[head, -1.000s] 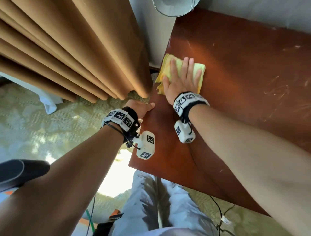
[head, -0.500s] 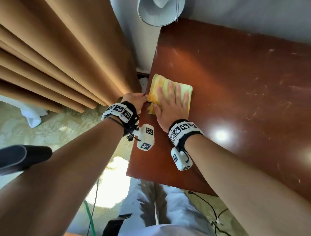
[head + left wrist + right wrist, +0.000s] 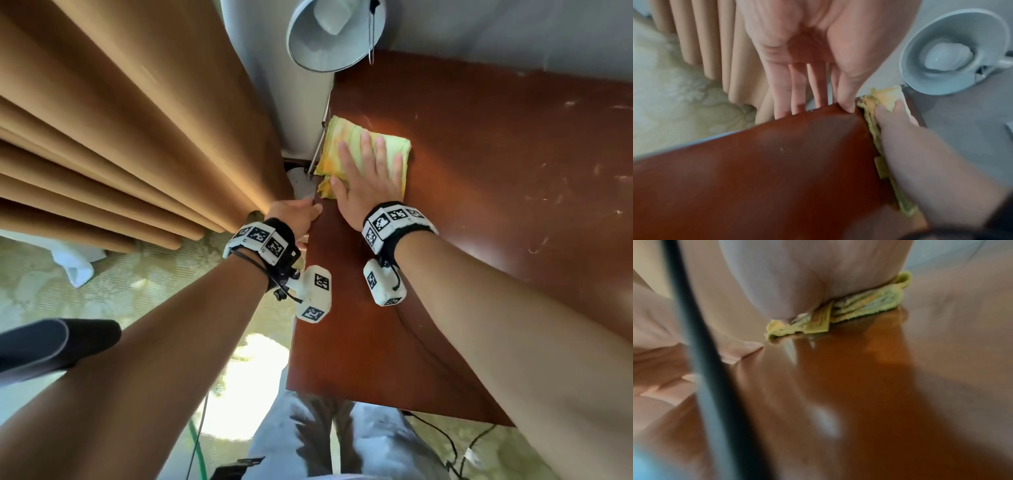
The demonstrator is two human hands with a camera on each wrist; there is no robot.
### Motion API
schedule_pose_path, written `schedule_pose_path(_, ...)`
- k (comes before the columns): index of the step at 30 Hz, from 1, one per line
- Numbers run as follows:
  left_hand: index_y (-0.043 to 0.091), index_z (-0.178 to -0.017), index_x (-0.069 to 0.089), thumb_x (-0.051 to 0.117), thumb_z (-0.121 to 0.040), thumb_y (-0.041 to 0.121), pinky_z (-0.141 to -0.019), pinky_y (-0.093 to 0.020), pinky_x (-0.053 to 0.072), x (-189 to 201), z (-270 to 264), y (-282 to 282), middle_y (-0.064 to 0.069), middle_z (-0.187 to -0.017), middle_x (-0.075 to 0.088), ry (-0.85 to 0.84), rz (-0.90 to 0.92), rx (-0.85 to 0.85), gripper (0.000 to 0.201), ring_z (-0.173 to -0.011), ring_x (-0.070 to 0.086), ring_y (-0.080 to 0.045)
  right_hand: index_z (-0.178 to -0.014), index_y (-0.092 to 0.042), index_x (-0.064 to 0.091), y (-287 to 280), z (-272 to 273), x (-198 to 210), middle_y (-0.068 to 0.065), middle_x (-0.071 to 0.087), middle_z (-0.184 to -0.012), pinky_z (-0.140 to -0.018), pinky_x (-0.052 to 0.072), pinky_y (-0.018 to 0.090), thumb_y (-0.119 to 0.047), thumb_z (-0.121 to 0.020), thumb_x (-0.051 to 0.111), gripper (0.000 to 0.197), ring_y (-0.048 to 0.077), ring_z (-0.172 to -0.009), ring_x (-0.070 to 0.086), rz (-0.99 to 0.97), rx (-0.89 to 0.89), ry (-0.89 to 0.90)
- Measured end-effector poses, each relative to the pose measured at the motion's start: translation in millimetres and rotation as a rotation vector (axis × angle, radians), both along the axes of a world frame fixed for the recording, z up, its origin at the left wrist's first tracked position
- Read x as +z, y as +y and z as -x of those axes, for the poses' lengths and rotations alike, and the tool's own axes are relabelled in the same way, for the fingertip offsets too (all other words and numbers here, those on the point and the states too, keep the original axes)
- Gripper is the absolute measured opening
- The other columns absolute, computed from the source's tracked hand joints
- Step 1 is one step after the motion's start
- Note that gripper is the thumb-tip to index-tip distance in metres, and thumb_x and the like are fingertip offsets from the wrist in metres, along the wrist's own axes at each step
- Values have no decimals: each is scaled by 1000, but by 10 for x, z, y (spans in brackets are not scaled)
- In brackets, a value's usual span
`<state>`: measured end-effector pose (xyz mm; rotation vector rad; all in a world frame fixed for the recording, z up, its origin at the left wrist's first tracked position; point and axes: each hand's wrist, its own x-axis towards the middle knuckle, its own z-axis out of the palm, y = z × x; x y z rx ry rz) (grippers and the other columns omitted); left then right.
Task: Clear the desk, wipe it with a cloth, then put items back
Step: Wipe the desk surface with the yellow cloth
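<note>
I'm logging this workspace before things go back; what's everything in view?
Reddish-brown wooden desk: one, scuffed, centre-right.
Folded yellow-green cloth: one, by desk's left edge, pressed flat.
Round grey lamp shade: one, white bulb inside, at desk's far-left corner.
Tan pleated curtain: one, left of desk.
Pale patterned carpet: one, floor.
White fabric: one, on carpet beside curtain.
Black cables: at least two, floor, bottom right.
Light-grey trousers: one pair, bottom centre.
Marker-covered wristbands: two, white-black, wrists.
Right hand: one, flat on cloth.
Left hand: one, desk's left edge, thumb on top.

One cloth [image 3: 342, 135], one lamp [image 3: 329, 41], two hands [image 3: 368, 186] [image 3: 297, 216]
</note>
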<state>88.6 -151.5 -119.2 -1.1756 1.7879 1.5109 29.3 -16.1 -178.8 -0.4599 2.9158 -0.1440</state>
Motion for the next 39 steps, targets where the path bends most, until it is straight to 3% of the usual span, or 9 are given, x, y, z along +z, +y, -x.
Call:
schedule_pose_path(3,24,-93,67,71,-92,26,-84,-41,59,20,32,-102,-4,-108,69,-28,-102,12,5,-96,67,-21,-160,-30,8,1,-137,27,7,-1,-168,-121,1,58,-52,-100,27,66,32,-154,-2,6,-20,-10)
schedule_pose_path(11,17,-115,71,64,-96,19,-72,-35,60,-31,318,-184,-2,-107,71,13,-180,-26,20,-103,67,-22,-160,-30,7,9,-193,16,8,-3,-168,-121,-1,57,-53,-101,23,65,32,-154,-4,-13,-20,-38)
schedule_pose_path(15,21,-94,65,57,-101,16,-72,-33,54,-45,313,-130,2,-87,65,8,-222,-4,11,-87,62,-19,-159,-31,15,-51,245,-7,7,6,-168,-121,3,57,-54,-99,25,65,32,-154,4,-19,-77,23)
schedule_pose_path(17,23,-98,64,60,-100,21,-75,-36,57,-103,294,-100,3,-86,66,24,-183,-10,5,-80,63,-16,-160,-31,13,-78,479,8,7,6,-168,-121,1,56,-53,-100,27,65,31,-154,2,-20,-99,0)
schedule_pose_path(22,27,-90,64,63,-98,22,-86,-43,57,-139,299,-122,0,-92,69,21,-200,0,10,-89,67,-21,-160,-31,8,-106,522,19,6,0,-168,-121,-3,55,-53,-102,27,65,30,-154,-4,-17,-114,-12)
schedule_pose_path(25,25,-99,67,63,-98,23,-88,-44,58,-109,259,-91,-3,-96,71,31,-179,-3,4,-91,69,-23,-160,-29,8,-137,325,41,9,-1,-168,-121,-2,57,-52,-101,28,66,32,-154,-4,-21,-104,-15)
schedule_pose_path(30,13,-128,61,55,-103,16,-94,-48,53,-50,276,-93,-5,-117,65,26,-244,25,26,-113,62,-25,-160,-28,9,-120,27,44,10,-2,-168,-121,0,59,-53,-101,29,67,34,-153,-3,-16,-25,-30)
schedule_pose_path(35,26,-89,67,65,-97,22,-91,-50,57,-112,273,-97,-8,-105,72,30,-188,29,9,-93,68,-23,-160,-30,7,-163,266,30,8,-1,-168,-121,-1,57,-53,-101,27,66,31,-154,-4,-29,-41,-15)
schedule_pose_path(39,24,-96,67,69,-94,22,-90,-50,57,-183,288,-109,-4,-96,72,22,-185,61,3,-94,70,-25,-160,-30,7,-247,584,54,9,2,-167,-121,-2,57,-51,-103,27,64,32,-153,-3,-8,-70,-19)
